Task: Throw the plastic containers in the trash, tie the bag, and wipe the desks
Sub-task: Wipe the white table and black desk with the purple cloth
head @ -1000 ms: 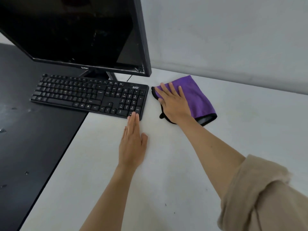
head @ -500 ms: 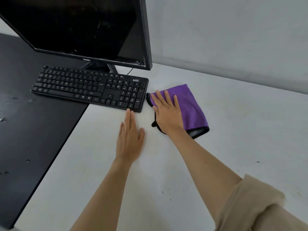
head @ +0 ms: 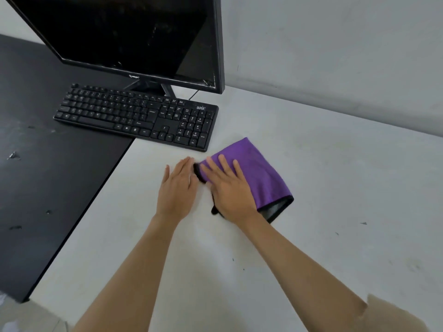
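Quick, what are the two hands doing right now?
Left hand: open, flat on the white desk, holding nothing.
Right hand: open, straight fingers pressing the purple cloth onto the desk.

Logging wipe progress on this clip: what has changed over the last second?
The right hand, pressed flat on the purple cloth, slid it from beside the keyboard toward the person, next to the left hand. The left hand's fingertips came off the keyboard's corner. Both hands stay flat on the white desk; keyboard and monitor unmoved.

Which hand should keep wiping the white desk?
The right hand: it already presses flat on the folded purple cloth. The left hand lies bare on the white desk beside it.
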